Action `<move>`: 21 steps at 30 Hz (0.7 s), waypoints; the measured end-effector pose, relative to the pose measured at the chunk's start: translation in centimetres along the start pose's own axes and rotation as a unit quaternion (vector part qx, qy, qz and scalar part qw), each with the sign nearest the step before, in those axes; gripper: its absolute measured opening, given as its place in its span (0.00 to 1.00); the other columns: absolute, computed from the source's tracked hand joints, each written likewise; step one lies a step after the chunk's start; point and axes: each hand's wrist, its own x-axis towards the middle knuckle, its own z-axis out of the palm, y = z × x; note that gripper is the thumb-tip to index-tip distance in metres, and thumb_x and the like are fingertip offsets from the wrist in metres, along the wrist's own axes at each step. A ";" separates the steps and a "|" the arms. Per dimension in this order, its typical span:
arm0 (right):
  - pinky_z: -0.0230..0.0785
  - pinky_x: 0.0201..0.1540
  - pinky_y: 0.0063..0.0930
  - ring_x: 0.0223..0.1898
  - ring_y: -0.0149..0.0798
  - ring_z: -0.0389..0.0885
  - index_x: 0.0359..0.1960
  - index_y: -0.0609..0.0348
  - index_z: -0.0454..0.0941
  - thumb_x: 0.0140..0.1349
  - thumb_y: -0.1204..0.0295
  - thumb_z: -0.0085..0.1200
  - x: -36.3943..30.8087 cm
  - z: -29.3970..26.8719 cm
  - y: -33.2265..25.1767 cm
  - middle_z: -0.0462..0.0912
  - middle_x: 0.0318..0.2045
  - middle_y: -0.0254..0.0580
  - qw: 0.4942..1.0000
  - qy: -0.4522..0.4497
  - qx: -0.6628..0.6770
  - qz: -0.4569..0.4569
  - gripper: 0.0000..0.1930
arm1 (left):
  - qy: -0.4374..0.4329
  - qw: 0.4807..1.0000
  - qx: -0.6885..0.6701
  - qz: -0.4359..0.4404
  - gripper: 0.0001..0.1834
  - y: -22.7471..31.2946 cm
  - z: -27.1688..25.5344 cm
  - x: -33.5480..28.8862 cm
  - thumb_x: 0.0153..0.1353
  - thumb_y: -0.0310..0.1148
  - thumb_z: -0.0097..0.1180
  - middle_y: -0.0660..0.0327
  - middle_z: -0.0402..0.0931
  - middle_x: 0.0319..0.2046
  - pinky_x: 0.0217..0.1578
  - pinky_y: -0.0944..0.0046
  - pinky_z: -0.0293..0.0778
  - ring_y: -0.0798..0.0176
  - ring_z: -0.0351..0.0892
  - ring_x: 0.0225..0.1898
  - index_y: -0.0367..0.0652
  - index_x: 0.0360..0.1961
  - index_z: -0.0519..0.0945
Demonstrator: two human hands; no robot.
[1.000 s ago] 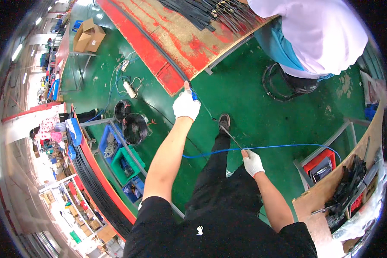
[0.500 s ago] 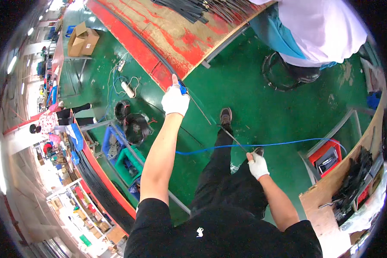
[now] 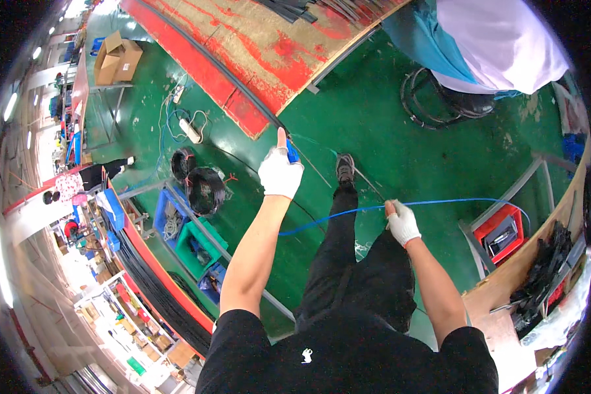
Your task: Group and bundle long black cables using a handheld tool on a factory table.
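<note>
My left hand (image 3: 281, 175), in a white glove, is closed near the red table's corner with the thumb stretched along a blue-handled tool (image 3: 293, 152). Its working end is too small to make out. Against the hand lies the end of a long black strip (image 3: 233, 80) that runs along the table edge. A thin brownish rod (image 3: 312, 164) slants from beside the tool toward my feet. My right hand (image 3: 404, 222), gloved too, pinches the near end of a thin grey rod (image 3: 369, 184), which points away past my shoe.
A worn red worktable (image 3: 269, 98) bears several black strips. A blue cable (image 3: 440, 201) crosses in front of my legs. Black coils (image 3: 205, 190) and a white power strip (image 3: 190, 131) lie on the green floor. A red bin (image 3: 503, 232) stands right; a cloth-covered stool (image 3: 463, 98) stands far right.
My left hand has shifted right and closer to me with the blue-handled tool. My right hand has moved up and away from my body, and its grey rod has moved with it.
</note>
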 end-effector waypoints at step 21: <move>0.74 0.54 0.31 0.48 0.33 0.81 0.57 0.58 0.83 0.75 0.66 0.57 16.2 6.8 -21.0 0.86 0.45 0.45 0.951 -0.184 0.184 -0.168 0.15 | -0.020 0.985 -0.162 -0.052 0.55 -1.1 -0.2 -0.2 0.49 0.23 0.69 0.54 0.80 0.36 0.40 0.56 0.80 0.52 0.82 0.35 0.50 0.81 0.61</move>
